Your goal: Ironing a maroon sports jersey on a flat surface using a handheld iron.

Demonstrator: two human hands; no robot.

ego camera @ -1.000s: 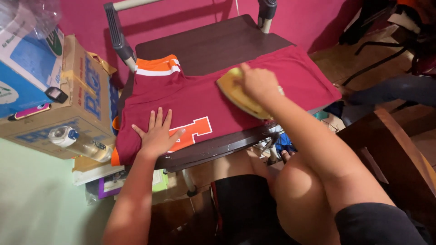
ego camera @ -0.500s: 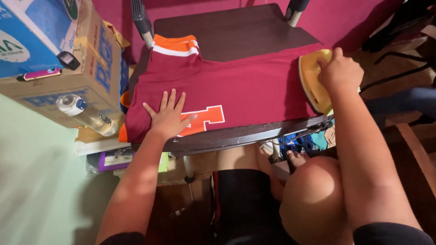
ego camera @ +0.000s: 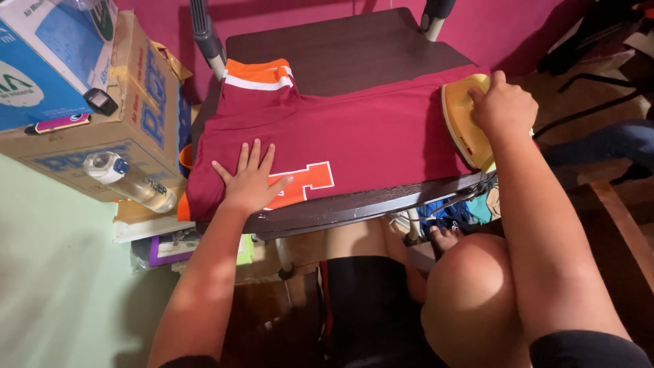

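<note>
While dark red shirt (ego camera: 368,136) lies flat on dark table (ego camera: 340,48), left hand (ego camera: 252,180) presses on it, fingers spread, next to white and orange letter shape (ego camera: 306,180). Right hand (ego camera: 504,105) wraps around yellow iron (ego camera: 463,116) at shirt's right edge. Orange and white sleeve band (ego camera: 259,75) at far left. Cardboard box (ego camera: 129,116) and plastic bottle (ego camera: 129,180) sit left of table.

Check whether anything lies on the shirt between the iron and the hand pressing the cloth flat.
Nothing visible does. The right hand grips the yellow iron at the right edge of the maroon shirt; the left hand lies flat near the lower left, on the orange letter. Only bare cloth lies between them.
</note>
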